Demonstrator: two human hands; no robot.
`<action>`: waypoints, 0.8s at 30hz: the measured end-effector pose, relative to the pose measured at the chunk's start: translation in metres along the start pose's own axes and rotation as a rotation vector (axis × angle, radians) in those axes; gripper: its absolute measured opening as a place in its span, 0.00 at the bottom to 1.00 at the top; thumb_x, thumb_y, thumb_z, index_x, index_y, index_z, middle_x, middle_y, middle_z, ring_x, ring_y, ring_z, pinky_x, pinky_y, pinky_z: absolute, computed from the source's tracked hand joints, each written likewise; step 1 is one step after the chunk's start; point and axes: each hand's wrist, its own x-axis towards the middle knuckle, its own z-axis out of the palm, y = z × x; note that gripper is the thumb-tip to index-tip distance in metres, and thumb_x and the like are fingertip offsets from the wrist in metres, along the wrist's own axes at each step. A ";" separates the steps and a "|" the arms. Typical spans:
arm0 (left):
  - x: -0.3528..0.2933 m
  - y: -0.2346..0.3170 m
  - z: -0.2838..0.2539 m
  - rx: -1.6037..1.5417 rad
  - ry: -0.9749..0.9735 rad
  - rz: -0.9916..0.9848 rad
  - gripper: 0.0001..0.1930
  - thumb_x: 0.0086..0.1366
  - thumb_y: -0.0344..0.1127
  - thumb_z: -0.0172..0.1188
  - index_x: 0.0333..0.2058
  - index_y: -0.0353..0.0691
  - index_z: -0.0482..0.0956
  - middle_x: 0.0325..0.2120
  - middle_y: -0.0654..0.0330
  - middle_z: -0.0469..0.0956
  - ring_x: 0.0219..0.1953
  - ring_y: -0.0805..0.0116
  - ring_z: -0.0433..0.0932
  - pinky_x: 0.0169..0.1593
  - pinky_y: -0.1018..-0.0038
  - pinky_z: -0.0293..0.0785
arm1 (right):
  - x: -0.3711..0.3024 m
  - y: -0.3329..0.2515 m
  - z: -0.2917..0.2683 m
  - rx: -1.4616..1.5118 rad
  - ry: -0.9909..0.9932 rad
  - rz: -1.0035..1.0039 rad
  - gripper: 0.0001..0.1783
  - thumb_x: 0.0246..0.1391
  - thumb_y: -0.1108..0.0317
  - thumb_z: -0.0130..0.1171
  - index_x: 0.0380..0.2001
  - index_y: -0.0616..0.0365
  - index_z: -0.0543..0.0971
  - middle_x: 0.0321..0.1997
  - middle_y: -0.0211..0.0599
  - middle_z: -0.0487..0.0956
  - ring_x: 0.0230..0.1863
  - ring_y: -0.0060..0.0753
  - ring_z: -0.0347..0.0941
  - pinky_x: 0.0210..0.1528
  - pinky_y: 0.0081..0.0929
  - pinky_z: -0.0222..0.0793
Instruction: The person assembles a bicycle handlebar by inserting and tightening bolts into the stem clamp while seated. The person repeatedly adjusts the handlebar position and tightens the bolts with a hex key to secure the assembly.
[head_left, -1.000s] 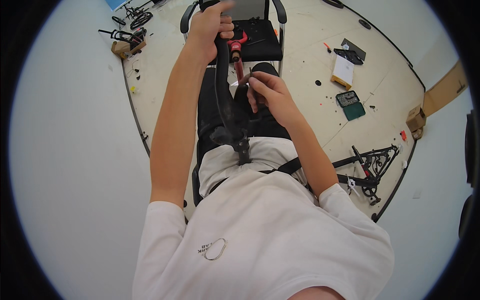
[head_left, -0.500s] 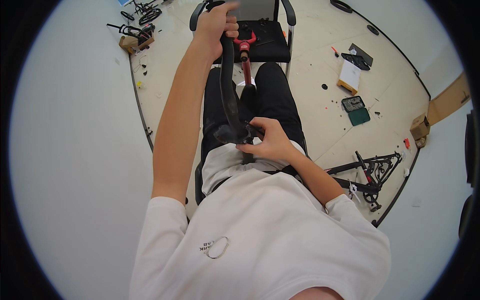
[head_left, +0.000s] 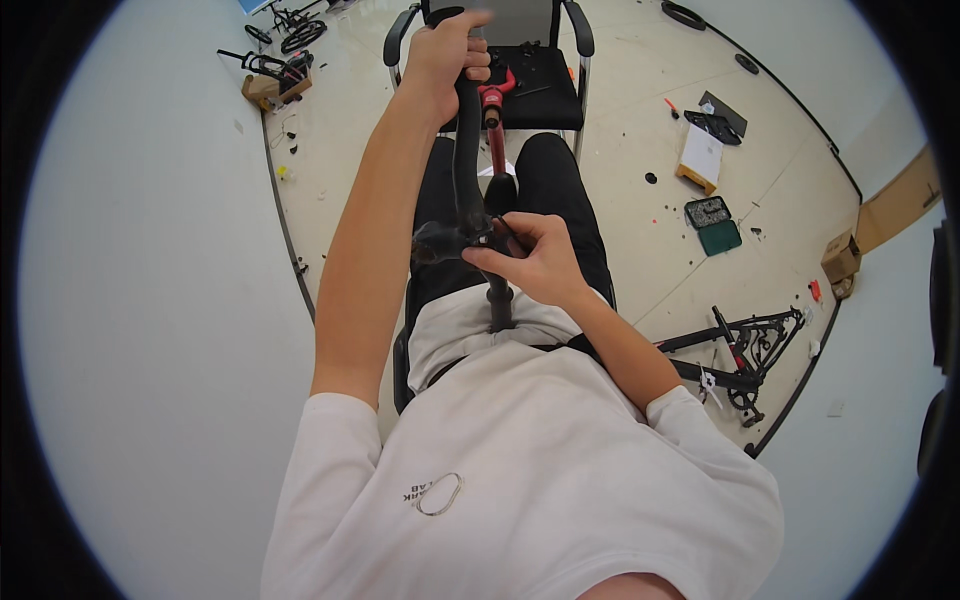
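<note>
The left hand (head_left: 450, 65) grips a black handlebar (head_left: 467, 165); below this hand, the right hand (head_left: 540, 262) pinches a thin dark rod (head_left: 515, 236) beside the handlebar's middle part.

White short-sleeved T-shirt (head_left: 590, 440), small oval outline (head_left: 439, 494) and dark lettering (head_left: 416, 493) on front; black trousers (head_left: 557, 185).

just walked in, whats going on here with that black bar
A seated person is handling a curved black bar over their lap. The left hand grips its far end, while the fingers of the right hand are at the joint nearer the body; whether they pinch something small is hard to tell. A bicycle frame lies on the floor to the right.
</note>
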 end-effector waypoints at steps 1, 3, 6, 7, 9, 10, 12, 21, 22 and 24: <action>0.000 0.000 0.001 0.002 0.002 0.009 0.10 0.64 0.33 0.57 0.41 0.34 0.73 0.14 0.76 0.52 0.14 0.86 0.51 0.17 0.83 0.48 | 0.000 -0.002 -0.001 -0.006 0.006 -0.003 0.15 0.41 0.61 0.74 0.19 0.59 0.79 0.13 0.14 0.61 0.17 0.07 0.47 0.18 0.16 0.39; 0.003 0.000 0.002 -0.001 -0.013 0.018 0.10 0.64 0.33 0.58 0.40 0.35 0.74 0.14 0.76 0.52 0.14 0.86 0.51 0.17 0.83 0.48 | 0.000 -0.002 0.000 0.008 0.004 -0.002 0.16 0.41 0.61 0.74 0.19 0.59 0.79 0.13 0.13 0.61 0.17 0.07 0.47 0.18 0.16 0.39; 0.004 -0.005 0.002 0.000 -0.034 0.002 0.07 0.63 0.33 0.59 0.36 0.37 0.73 0.14 0.75 0.53 0.14 0.85 0.51 0.17 0.83 0.49 | 0.001 0.003 0.001 0.009 0.006 0.020 0.15 0.42 0.62 0.74 0.21 0.60 0.80 0.13 0.13 0.62 0.17 0.06 0.48 0.18 0.15 0.39; 0.005 -0.001 0.004 0.022 -0.031 0.001 0.06 0.63 0.33 0.59 0.34 0.38 0.72 0.14 0.75 0.53 0.14 0.85 0.51 0.17 0.83 0.49 | 0.006 0.004 0.001 0.007 0.012 0.017 0.14 0.42 0.63 0.74 0.21 0.60 0.80 0.13 0.13 0.63 0.16 0.06 0.48 0.19 0.14 0.40; 0.008 -0.001 0.006 0.033 -0.007 -0.007 0.07 0.62 0.32 0.59 0.28 0.41 0.69 0.15 0.74 0.54 0.15 0.84 0.52 0.17 0.83 0.49 | 0.005 0.005 0.005 0.079 0.082 -0.004 0.16 0.41 0.61 0.74 0.21 0.61 0.80 0.12 0.14 0.63 0.16 0.07 0.50 0.18 0.16 0.41; 0.008 -0.002 0.006 0.026 -0.020 -0.001 0.07 0.62 0.32 0.59 0.28 0.41 0.69 0.15 0.74 0.54 0.15 0.84 0.52 0.17 0.83 0.49 | 0.002 0.006 0.008 0.116 0.116 -0.005 0.16 0.41 0.59 0.74 0.21 0.62 0.80 0.12 0.15 0.63 0.16 0.08 0.51 0.18 0.16 0.42; 0.010 -0.002 0.007 0.013 -0.045 0.012 0.07 0.62 0.32 0.59 0.28 0.41 0.69 0.15 0.75 0.54 0.15 0.85 0.52 0.17 0.83 0.49 | 0.014 0.006 0.009 0.158 0.137 0.013 0.16 0.40 0.60 0.74 0.21 0.61 0.81 0.12 0.14 0.62 0.16 0.07 0.50 0.18 0.15 0.41; 0.008 0.004 0.007 0.007 -0.048 0.042 0.05 0.63 0.31 0.58 0.32 0.38 0.72 0.15 0.75 0.54 0.15 0.86 0.52 0.17 0.83 0.49 | 0.016 -0.001 0.012 0.209 0.175 0.025 0.14 0.40 0.62 0.74 0.24 0.61 0.83 0.12 0.13 0.64 0.16 0.05 0.49 0.19 0.15 0.40; 0.005 0.003 0.006 0.011 -0.052 0.042 0.05 0.63 0.31 0.58 0.33 0.37 0.73 0.15 0.75 0.54 0.15 0.86 0.52 0.17 0.83 0.49 | 0.014 0.000 0.014 0.177 0.181 0.007 0.14 0.40 0.62 0.74 0.24 0.61 0.83 0.12 0.13 0.64 0.16 0.05 0.50 0.18 0.15 0.40; 0.005 0.006 0.004 0.030 -0.034 0.030 0.05 0.63 0.31 0.57 0.35 0.36 0.74 0.15 0.75 0.54 0.15 0.86 0.52 0.17 0.84 0.50 | 0.014 -0.001 0.022 0.148 0.243 -0.033 0.13 0.41 0.63 0.73 0.25 0.61 0.83 0.13 0.14 0.66 0.16 0.05 0.50 0.18 0.15 0.41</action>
